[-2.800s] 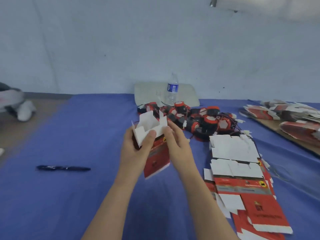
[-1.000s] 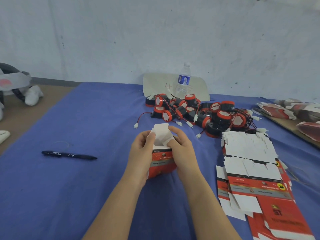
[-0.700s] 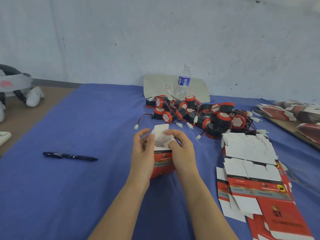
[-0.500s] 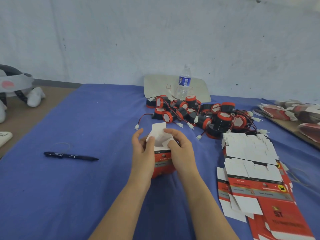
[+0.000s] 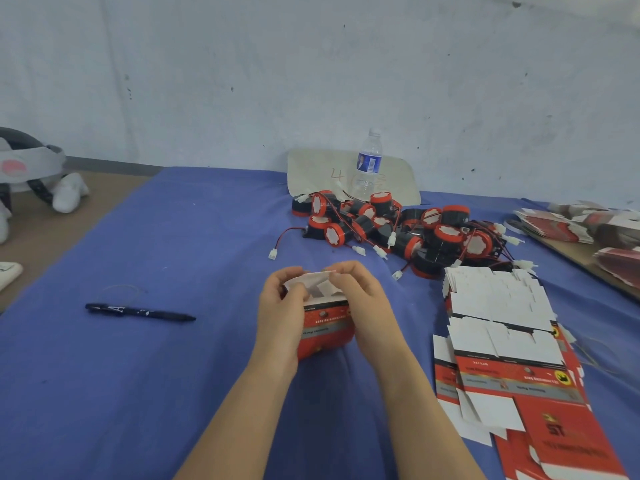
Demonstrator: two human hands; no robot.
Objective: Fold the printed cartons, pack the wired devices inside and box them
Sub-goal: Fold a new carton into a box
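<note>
Both the left hand (image 5: pixel 282 317) and the right hand (image 5: pixel 367 306) hold the red carton (image 5: pixel 325 329) upright over the blue tabletop (image 5: pixel 173 375), curled fingers (image 5: pixel 346 271) pinching its white flaps, just before the wired devices (image 5: pixel 398 230).

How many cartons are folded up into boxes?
1: the red carton held between the left hand and right hand, mid-table. The flat cartons lie stacked at right; a folded one could hide among the far-right heap.
</note>
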